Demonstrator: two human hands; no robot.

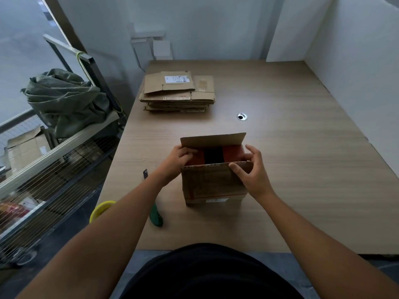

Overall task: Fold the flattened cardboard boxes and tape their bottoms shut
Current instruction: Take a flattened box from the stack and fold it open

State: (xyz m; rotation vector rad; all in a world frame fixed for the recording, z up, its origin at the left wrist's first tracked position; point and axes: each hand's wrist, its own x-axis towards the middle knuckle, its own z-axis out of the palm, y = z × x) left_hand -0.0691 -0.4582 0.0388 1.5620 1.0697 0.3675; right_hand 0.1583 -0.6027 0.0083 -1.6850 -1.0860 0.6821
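I have the box [213,182] standing at 12 o'clock, long axis running 9 to 3, my left hand [179,157] curled over its 9 o'clock edge and my right hand [251,169] pinching the near flap [207,167] at 3.

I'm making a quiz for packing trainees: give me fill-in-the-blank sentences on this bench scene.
The knife on the table has a ____ handle.
The tape roll at the table's edge is ____.
The left hand and right hand both hold the open cardboard ____.
Missing: green; yellow; box.
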